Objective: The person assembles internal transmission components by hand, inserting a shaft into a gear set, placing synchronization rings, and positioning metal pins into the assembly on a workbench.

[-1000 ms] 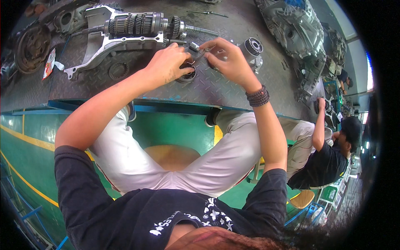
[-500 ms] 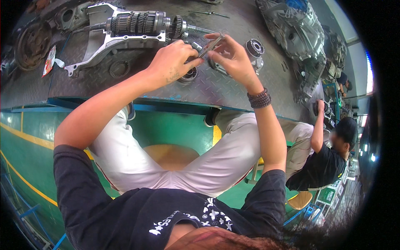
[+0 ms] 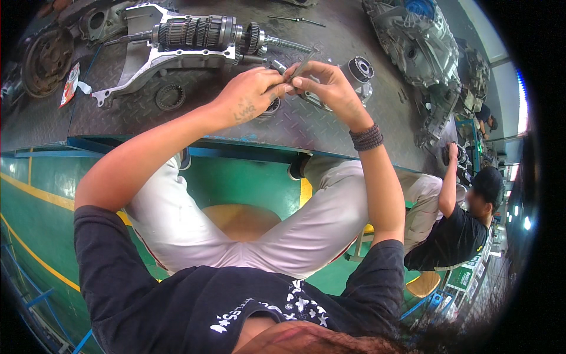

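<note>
Over the near part of the metal-topped bench, my left hand (image 3: 252,93) and my right hand (image 3: 329,88) meet at a thin grey metal piece (image 3: 305,64). It tilts upward between my fingers and is seen almost edge-on, so its full shape cannot be made out. My left thumb and fingers pinch its lower end. My right thumb and fingers are closed on it from the other side. Just behind them lies the gear shaft (image 3: 197,33), stacked with gears, in an open aluminium gearbox housing (image 3: 138,64). A dark toothed ring (image 3: 170,97) rests left of my hands.
Right of my hands stands a metal part with a bearing (image 3: 361,69). A large gearbox casing (image 3: 413,44) occupies the right side. A thin rod (image 3: 296,20) lies at the back, a torn packet (image 3: 70,85) at the left. Another person (image 3: 466,218) works to the right.
My hands have drawn closer together around the thin metal piece, and it now stands more upright. My left hand has turned slightly, showing more of its back.
</note>
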The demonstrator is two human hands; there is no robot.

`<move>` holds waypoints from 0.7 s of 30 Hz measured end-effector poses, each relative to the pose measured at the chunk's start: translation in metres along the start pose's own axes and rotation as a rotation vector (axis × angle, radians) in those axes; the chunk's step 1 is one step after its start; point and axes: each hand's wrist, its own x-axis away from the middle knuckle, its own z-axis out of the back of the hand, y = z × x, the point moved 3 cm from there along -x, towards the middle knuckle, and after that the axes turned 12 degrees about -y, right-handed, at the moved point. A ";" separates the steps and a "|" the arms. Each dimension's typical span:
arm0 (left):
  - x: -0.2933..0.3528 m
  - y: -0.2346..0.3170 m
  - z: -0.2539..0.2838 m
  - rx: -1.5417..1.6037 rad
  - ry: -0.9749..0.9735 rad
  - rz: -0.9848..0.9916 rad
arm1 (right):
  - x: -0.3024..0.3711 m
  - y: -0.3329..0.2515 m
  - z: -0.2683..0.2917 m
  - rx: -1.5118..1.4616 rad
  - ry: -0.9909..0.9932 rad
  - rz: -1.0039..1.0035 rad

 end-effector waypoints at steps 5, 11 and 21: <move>-0.002 0.008 -0.006 0.464 -0.133 0.002 | 0.007 -0.010 0.004 0.028 -0.103 -0.028; -0.001 0.017 -0.002 0.628 -0.191 0.043 | 0.008 -0.015 0.000 -0.087 -0.137 0.011; 0.001 0.011 0.010 0.447 -0.001 0.095 | 0.011 -0.006 0.008 0.003 0.011 -0.024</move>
